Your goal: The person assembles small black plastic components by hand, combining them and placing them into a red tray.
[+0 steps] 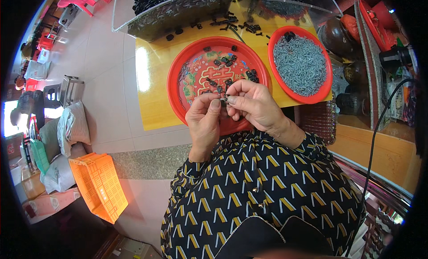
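Note:
Close together over the near side of a round red tray point(174, 92), both my hands are closed in a pinch. Between the fingertips of my left hand point(203, 123) and my right hand point(258, 107) is a small dark piece with a light metallic bit point(224, 99); the fingers cover most of it. Several small black plastic parts point(228, 60) lie loose in the tray, on its patterned bottom. Right of the tray, a red oval basin point(330, 76) holds a heap of silvery screws point(299, 65), with a black item on them at the far edge.
Two clear bins point(178, 16) of dark parts stand at the back of the yellow table point(154, 105). Black pieces point(252, 28) are scattered before them. An orange crate point(100, 187) sits on the floor at left. A black cable point(376, 138) hangs at right.

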`<action>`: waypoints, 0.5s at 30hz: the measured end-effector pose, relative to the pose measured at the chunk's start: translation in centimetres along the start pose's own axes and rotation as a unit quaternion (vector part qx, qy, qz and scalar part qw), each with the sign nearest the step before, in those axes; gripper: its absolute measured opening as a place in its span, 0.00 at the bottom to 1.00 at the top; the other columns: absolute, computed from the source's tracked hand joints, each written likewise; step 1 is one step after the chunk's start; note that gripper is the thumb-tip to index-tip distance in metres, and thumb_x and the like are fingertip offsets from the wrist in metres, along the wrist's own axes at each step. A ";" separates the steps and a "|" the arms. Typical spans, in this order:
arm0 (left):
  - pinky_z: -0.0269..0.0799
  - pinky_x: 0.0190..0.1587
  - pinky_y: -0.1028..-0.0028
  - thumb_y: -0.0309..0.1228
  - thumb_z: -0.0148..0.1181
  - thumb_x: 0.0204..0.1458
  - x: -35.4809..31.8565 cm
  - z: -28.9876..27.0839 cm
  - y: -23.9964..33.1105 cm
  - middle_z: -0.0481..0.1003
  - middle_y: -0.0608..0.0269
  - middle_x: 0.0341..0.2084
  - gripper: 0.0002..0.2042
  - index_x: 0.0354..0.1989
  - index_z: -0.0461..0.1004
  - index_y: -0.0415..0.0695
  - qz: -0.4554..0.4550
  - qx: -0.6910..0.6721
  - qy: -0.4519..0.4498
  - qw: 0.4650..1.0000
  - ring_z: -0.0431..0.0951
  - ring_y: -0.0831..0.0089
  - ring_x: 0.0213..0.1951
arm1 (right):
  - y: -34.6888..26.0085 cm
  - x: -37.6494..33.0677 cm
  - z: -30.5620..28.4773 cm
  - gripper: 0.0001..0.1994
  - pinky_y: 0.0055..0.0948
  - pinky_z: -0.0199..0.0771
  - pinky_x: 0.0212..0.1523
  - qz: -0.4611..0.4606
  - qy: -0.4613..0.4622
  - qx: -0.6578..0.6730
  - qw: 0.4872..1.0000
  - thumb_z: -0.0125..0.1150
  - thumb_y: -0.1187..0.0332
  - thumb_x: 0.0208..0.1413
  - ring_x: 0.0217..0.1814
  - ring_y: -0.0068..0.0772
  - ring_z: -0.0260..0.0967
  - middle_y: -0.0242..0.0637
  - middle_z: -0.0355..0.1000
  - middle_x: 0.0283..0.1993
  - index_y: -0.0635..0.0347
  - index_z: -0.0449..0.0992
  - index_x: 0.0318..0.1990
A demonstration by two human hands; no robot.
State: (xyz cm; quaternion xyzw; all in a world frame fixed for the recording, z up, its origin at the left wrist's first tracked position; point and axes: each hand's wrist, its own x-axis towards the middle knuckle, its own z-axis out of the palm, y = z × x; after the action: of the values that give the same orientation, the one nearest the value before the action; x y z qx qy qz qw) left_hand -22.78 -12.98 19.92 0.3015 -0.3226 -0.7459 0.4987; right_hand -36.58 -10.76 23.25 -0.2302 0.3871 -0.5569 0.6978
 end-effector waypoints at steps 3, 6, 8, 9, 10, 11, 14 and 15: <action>0.66 0.28 0.83 0.24 0.51 0.51 0.3 -0.4 0.1 0.72 0.62 0.25 0.07 0.37 0.69 0.35 -0.022 0.008 -0.014 1.000 0.69 0.81 0.24 | 0.1 0.2 -0.4 0.06 0.16 0.68 0.23 -0.005 -0.002 -0.009 1.000 0.52 0.76 0.49 0.26 0.20 0.67 0.34 0.67 0.27 0.67 0.67 0.35; 0.66 0.27 0.84 0.24 0.51 0.51 0.3 -0.8 0.1 0.72 0.63 0.25 0.08 0.38 0.69 0.34 -0.054 -0.010 -0.028 0.998 0.69 0.81 0.23 | -0.2 0.1 -0.4 0.06 0.16 0.68 0.23 -0.008 0.008 -0.009 1.000 0.52 0.77 0.49 0.25 0.20 0.67 0.33 0.67 0.27 0.67 0.67 0.35; 0.65 0.28 0.84 0.23 0.52 0.51 0.2 -0.7 0.4 0.72 0.63 0.25 0.08 0.39 0.69 0.34 -0.062 -0.016 -0.029 0.998 0.69 0.81 0.23 | 0.0 0.1 -0.2 0.06 0.16 0.68 0.23 -0.004 0.004 -0.006 1.000 0.52 0.77 0.49 0.25 0.20 0.67 0.33 0.67 0.27 0.67 0.67 0.35; 0.65 0.28 0.84 0.23 0.52 0.50 0.2 -0.7 0.3 0.72 0.63 0.25 0.09 0.39 0.69 0.34 -0.068 -0.022 -0.032 0.997 0.68 0.81 0.24 | 0.1 0.2 -0.3 0.06 0.16 0.68 0.23 -0.003 0.001 -0.004 1.000 0.52 0.77 0.49 0.25 0.20 0.66 0.33 0.67 0.27 0.67 0.67 0.35; 0.65 0.28 0.84 0.23 0.52 0.50 0.2 -0.7 0.2 0.72 0.63 0.25 0.09 0.39 0.69 0.34 -0.068 -0.022 -0.032 0.997 0.68 0.81 0.24 | 0.1 0.2 -0.3 0.06 0.16 0.68 0.23 -0.003 0.002 -0.005 1.000 0.52 0.77 0.49 0.25 0.20 0.66 0.33 0.67 0.27 0.67 0.67 0.35; 0.65 0.28 0.84 0.23 0.52 0.50 0.2 -0.6 0.1 0.72 0.64 0.26 0.09 0.40 0.69 0.34 -0.055 0.004 -0.020 0.998 0.68 0.82 0.24 | 0.2 0.3 -0.3 0.06 0.16 0.68 0.23 -0.002 0.000 -0.001 1.000 0.52 0.77 0.49 0.25 0.19 0.66 0.33 0.67 0.27 0.67 0.67 0.35; 0.65 0.28 0.84 0.22 0.52 0.50 -0.1 -0.5 0.3 0.72 0.64 0.27 0.10 0.41 0.68 0.35 -0.028 0.084 -0.022 0.996 0.69 0.81 0.25 | 0.1 0.3 -0.2 0.06 0.16 0.68 0.23 -0.005 0.009 0.009 1.000 0.52 0.77 0.49 0.25 0.19 0.66 0.33 0.66 0.27 0.67 0.67 0.35; 0.64 0.26 0.83 0.23 0.51 0.50 -0.1 -0.5 0.4 0.72 0.64 0.28 0.11 0.42 0.68 0.35 -0.016 0.137 -0.037 0.990 0.69 0.80 0.26 | 0.1 0.3 -0.3 0.06 0.16 0.68 0.23 -0.009 0.020 0.014 1.000 0.52 0.77 0.49 0.25 0.19 0.66 0.33 0.66 0.27 0.67 0.67 0.35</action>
State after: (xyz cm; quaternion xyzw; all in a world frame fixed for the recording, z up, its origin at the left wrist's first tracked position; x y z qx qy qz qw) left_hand -22.11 -13.05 19.94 0.3448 -0.4348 -0.7133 0.4282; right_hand -36.71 -10.98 22.90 -0.2130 0.3912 -0.5729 0.6881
